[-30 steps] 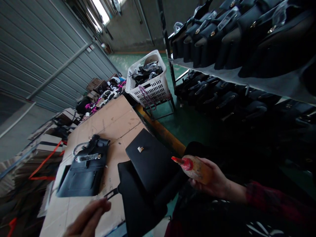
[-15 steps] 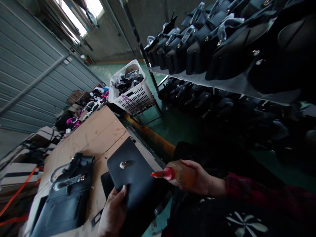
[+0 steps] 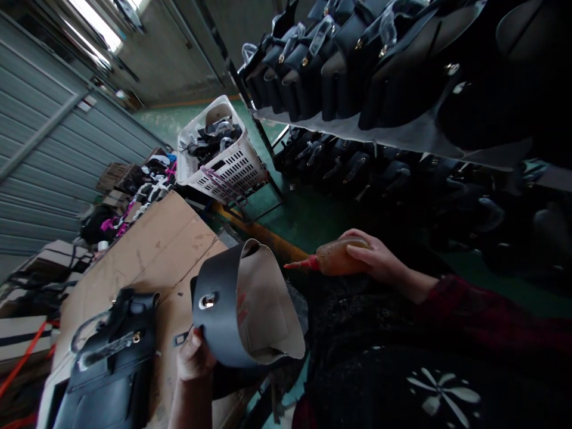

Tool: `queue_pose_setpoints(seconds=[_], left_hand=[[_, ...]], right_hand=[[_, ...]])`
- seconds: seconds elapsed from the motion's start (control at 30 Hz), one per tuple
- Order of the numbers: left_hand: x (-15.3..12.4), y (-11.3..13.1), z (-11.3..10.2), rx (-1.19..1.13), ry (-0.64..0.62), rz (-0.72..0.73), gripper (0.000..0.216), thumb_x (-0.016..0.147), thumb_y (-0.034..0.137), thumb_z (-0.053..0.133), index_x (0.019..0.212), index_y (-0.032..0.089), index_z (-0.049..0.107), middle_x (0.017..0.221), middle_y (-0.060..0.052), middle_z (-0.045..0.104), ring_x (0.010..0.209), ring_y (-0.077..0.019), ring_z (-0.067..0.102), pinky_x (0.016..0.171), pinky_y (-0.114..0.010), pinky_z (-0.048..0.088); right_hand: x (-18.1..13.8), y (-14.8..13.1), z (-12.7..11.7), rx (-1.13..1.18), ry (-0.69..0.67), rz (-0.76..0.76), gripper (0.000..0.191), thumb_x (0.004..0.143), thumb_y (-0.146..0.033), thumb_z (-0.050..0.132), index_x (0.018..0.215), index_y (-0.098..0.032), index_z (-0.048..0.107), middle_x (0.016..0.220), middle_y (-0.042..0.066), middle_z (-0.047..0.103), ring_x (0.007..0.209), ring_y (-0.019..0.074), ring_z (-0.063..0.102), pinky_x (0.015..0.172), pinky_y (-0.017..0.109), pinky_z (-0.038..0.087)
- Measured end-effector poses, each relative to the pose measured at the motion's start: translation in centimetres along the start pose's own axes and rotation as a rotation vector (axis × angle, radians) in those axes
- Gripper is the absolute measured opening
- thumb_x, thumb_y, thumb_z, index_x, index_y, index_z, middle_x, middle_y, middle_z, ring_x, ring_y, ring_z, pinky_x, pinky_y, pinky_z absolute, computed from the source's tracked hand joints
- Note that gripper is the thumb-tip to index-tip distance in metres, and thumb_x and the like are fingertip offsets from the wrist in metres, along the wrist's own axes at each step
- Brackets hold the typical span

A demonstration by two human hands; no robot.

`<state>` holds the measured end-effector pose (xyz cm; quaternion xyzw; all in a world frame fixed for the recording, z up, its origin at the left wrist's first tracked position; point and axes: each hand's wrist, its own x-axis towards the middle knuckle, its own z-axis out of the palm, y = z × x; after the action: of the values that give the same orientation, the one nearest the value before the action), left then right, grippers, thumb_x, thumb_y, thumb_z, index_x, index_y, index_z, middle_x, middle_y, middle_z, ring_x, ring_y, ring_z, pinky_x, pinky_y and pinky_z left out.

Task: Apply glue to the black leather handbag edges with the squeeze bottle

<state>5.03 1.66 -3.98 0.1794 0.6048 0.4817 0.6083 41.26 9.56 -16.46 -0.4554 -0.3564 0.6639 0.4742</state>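
Note:
My left hand (image 3: 195,356) grips a black bag piece (image 3: 218,313) by its left side. The piece is curved open, with a metal clasp on its black face and its greyish-beige inner side turned toward my right. Red marks show on that lining. In my right hand (image 3: 373,259) is a squeeze bottle (image 3: 342,257) of amber liquid with a red nozzle. The nozzle tip points left, just off the upper right edge of the bag piece, apparently not touching it. A finished-looking black handbag (image 3: 111,369) with a wrapped handle lies on the cardboard at the left.
Cardboard (image 3: 156,238) covers the table. Beyond it stands a white plastic basket (image 3: 232,170) filled with dark pieces. Racks of black bags (image 3: 335,83) line the right side. Boxes and bundled pieces are heaped at the far left.
The bag piece has gone from nearly flat, black face up, to bowed open with its lining showing. My right hand has lifted the bottle up and slightly away. The view has shifted a little.

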Motion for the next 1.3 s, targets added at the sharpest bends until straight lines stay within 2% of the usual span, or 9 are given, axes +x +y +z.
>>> queue_pose_setpoints(seconds=[0.07,0.13,0.33,0.57,0.63,0.73,0.97,1.17,1.3], left_hand=[[-0.1,0.3,0.8,-0.009,-0.103,0.024,0.072,0.049,0.044,0.086,0.115,0.022,0.066,0.132,-0.017,0.059,0.135,-0.0479,0.035,0.107,-0.057,0.036],[-0.2,0.4,0.9,0.012,-0.136,0.025,0.072,0.049,0.046,0.086,0.114,0.021,0.068,0.134,-0.018,0.058,0.135,-0.0483,0.035,0.106,-0.057,0.037],[-0.1,-0.5,0.4,0.050,-0.038,0.090,0.066,0.051,0.059,0.080,0.103,0.021,0.072,0.129,-0.020,0.061,0.131,-0.0507,0.038,0.102,-0.062,0.038],[0.0,-0.4,0.5,0.057,-0.055,0.046,0.079,0.045,0.063,0.084,0.108,0.016,0.071,0.132,-0.022,0.058,0.131,-0.0507,0.038,0.098,-0.057,0.044],[-0.1,-0.2,0.7,0.087,-0.056,0.035,0.082,0.045,0.066,0.082,0.110,0.018,0.071,0.132,-0.020,0.059,0.132,-0.0489,0.038,0.099,-0.056,0.044],[-0.2,-0.1,0.6,0.131,-0.130,0.034,0.077,0.052,0.069,0.078,0.114,0.024,0.070,0.134,-0.014,0.059,0.133,-0.0447,0.039,0.102,-0.056,0.042],[0.4,-0.2,-0.7,0.115,-0.221,0.028,0.075,0.059,0.063,0.078,0.122,0.025,0.066,0.137,-0.014,0.057,0.135,-0.0430,0.037,0.104,-0.058,0.039],[1.4,-0.8,-2.9,0.112,-0.485,0.057,0.079,0.071,0.067,0.066,0.137,0.025,0.054,0.147,-0.015,0.045,0.139,-0.0428,0.029,0.108,-0.061,0.031],[1.5,-0.8,-3.3,0.133,-0.481,0.066,0.079,0.072,0.069,0.062,0.139,0.027,0.052,0.148,-0.016,0.043,0.140,-0.0436,0.026,0.109,-0.063,0.028]], right_hand=[[0.7,-0.3,0.1,-0.091,-0.001,-0.056,0.036,0.068,-0.047,0.073,0.089,-0.020,0.062,0.078,0.002,0.061,0.071,0.0182,0.053,0.064,0.029,0.041],[1.5,-0.6,0.4,-0.153,-0.009,-0.099,0.033,0.069,-0.046,0.071,0.087,-0.020,0.062,0.077,0.001,0.060,0.072,0.0184,0.053,0.066,0.030,0.041],[3.4,-1.4,1.2,-0.181,-0.066,-0.146,0.033,0.068,-0.047,0.072,0.084,-0.020,0.061,0.077,0.001,0.059,0.072,0.0187,0.053,0.067,0.030,0.041],[4.9,-1.4,2.2,-0.152,-0.121,-0.156,0.036,0.068,-0.049,0.072,0.086,-0.020,0.060,0.078,0.001,0.060,0.073,0.0181,0.053,0.069,0.030,0.041],[5.2,-1.1,2.1,-0.160,-0.123,-0.153,0.036,0.068,-0.049,0.071,0.086,-0.019,0.060,0.078,0.001,0.060,0.073,0.0181,0.053,0.069,0.030,0.040],[5.4,-0.5,1.6,-0.171,-0.123,-0.138,0.036,0.068,-0.049,0.071,0.085,-0.019,0.060,0.078,0.001,0.060,0.074,0.0187,0.053,0.069,0.030,0.040],[4.7,0.4,0.8,-0.214,-0.151,-0.095,0.035,0.069,-0.049,0.070,0.084,-0.018,0.062,0.076,0.002,0.060,0.072,0.0182,0.053,0.068,0.029,0.041],[4.4,0.5,0.8,-0.237,-0.201,-0.091,0.038,0.069,-0.052,0.069,0.084,-0.018,0.062,0.076,0.002,0.060,0.072,0.0184,0.054,0.067,0.029,0.042],[5.4,0.6,1.1,-0.198,-0.132,-0.109,0.038,0.067,-0.050,0.069,0.085,-0.018,0.060,0.078,0.002,0.059,0.073,0.0183,0.054,0.067,0.029,0.041]])
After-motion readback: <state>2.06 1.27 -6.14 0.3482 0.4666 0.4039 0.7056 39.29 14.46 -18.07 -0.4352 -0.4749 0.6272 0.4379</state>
